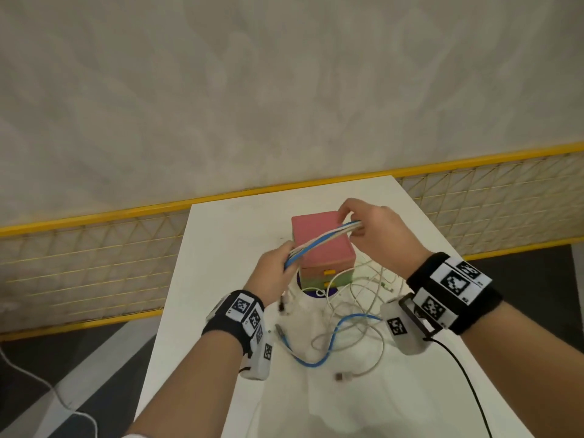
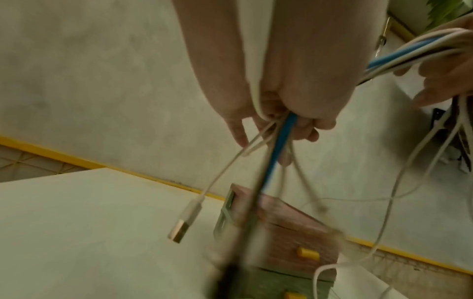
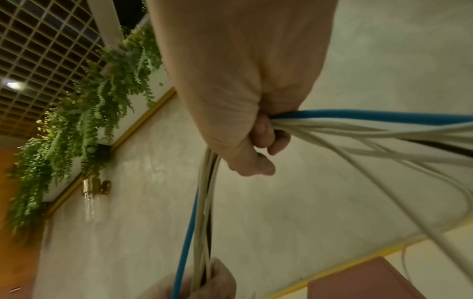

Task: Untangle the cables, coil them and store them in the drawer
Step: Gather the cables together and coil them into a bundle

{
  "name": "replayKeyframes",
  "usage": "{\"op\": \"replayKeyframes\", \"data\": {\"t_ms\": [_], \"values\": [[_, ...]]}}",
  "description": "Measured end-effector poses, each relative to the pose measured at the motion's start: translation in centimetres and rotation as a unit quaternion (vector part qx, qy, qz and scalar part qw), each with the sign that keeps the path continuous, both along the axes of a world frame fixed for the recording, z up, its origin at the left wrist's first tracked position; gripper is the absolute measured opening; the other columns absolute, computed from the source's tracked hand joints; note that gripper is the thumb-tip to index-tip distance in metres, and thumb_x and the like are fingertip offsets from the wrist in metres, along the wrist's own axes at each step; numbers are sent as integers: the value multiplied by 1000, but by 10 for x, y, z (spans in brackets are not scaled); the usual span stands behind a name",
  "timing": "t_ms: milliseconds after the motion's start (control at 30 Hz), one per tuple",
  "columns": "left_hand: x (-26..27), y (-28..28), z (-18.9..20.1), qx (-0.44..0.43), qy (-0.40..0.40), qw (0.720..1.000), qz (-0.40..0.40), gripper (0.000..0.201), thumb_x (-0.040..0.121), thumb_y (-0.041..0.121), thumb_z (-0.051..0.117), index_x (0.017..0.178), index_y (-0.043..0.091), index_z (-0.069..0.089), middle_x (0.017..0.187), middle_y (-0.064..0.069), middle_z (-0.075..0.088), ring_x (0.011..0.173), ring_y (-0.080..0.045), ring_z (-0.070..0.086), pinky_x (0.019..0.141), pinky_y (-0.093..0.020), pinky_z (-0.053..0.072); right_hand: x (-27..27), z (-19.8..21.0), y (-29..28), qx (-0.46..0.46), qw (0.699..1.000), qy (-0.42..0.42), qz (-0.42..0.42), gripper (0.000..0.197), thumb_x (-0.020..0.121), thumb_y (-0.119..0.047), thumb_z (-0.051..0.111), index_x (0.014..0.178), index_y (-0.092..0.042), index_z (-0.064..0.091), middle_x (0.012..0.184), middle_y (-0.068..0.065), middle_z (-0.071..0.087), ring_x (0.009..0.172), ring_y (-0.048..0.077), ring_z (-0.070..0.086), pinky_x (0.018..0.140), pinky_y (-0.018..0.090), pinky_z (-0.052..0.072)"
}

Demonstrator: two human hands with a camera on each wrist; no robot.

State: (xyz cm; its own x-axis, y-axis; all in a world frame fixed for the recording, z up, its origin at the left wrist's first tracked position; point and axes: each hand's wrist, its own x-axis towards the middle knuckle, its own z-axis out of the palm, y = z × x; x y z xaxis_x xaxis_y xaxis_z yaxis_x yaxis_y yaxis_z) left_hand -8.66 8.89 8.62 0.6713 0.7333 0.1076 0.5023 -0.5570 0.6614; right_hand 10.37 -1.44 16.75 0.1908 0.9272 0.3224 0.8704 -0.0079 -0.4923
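Left hand [image 1: 274, 269] and right hand [image 1: 376, 233] are raised above the white table [image 1: 221, 279], each with its fingers curled round the same bundle of cables [image 1: 319, 243]; a short, nearly straight span of blue and white strands runs between them. Holding both ends of the span keeps the strands parallel, probably so that they can be sorted or folded into a coil. The left wrist view shows the left fingers [image 2: 302, 129] clamping the blue cable [image 2: 281, 141] and several white ones, with a white plug [image 2: 185, 222] dangling free below the grip. The right wrist view shows the right fingers [image 3: 263, 131] closed where the bundle bends, one part running sideways and another dropping towards the left hand.

The rest of the cables hang from the hands and lie in loose, crossing loops [image 1: 347, 327] on the table in front of the person, so the untangling appears unfinished. A small pink box of drawers [image 1: 319, 241] stands just behind these loops and under the held span, within easy reach for storage; its two yellow handles [image 1: 328, 278] face the person, and both drawers look shut. A dark cable is also in the bundle; its ends cannot be traced.
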Motion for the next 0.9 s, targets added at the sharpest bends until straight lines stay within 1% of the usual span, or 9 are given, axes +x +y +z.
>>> {"op": "replayKeyframes", "data": {"t_ms": [133,233,300,367,433,500,600,733,900], "values": [[11,-1,1,-1,43,999,23,12,101,15,45,110,13,52,63,5,46,54,-13,44,49,-23,32,7,-11,-5,-98,994,-28,-25,30,82,-8,59,109,-19,57,71,-7,53,81,25,61,71,30,41],[20,-8,7,29,108,994,16,17,100,13,43,115,7,49,76,-9,57,65,-29,55,56,-33,41,3,-18,-9,-203,953,-215,-64,71,79,-43,68,139,-18,39,124,9,56,129,32,45,109,53,26],[32,-14,11,63,153,986,-5,17,99,15,44,114,8,49,90,-15,64,79,-36,62,65,-38,46,-13,-23,-4,-161,940,-299,-36,80,76,-38,71,143,-15,34,142,14,44,142,33,27,113,61,12],[44,-22,19,102,206,972,-43,17,99,13,44,111,6,55,95,-16,66,84,-35,63,66,-36,42,-27,-32,7,-136,950,-280,30,64,77,-18,68,135,-16,42,129,13,51,128,34,44,112,55,23],[51,-30,30,111,197,973,-55,19,97,14,47,106,3,60,90,-14,64,79,-32,60,64,-34,40,-31,-34,13,-157,969,-183,51,44,79,-7,61,120,-15,46,108,11,55,100,32,59,87,41,45],[44,-31,36,101,129,985,-49,17,96,23,51,105,11,59,84,-11,63,74,-30,59,62,-36,44,-18,-31,13,-171,975,-141,17,24,81,-11,60,104,-14,52,95,9,61,87,31,63,67,35,46],[22,-22,30,99,95,989,-51,10,95,29,55,92,19,54,76,-3,59,70,-25,56,59,-33,40,1,-28,5,-159,980,-118,-24,16,85,-18,58,100,-17,63,90,8,66,84,28,63,67,34,48],[13,-16,27,133,142,979,-68,18,99,30,48,106,18,59,89,-7,68,79,-28,61,63,-34,43,7,-32,-5,-164,980,-111,-20,18,85,-14,54,100,-15,66,88,9,68,84,29,62,66,34,45],[28,-26,45,178,201,959,-90,25,98,36,49,110,16,61,94,-8,68,83,-30,63,64,-32,42,-13,-45,-1,-143,968,-203,38,19,83,-17,57,101,-12,59,91,5,66,83,26,62,69,31,42]]}}
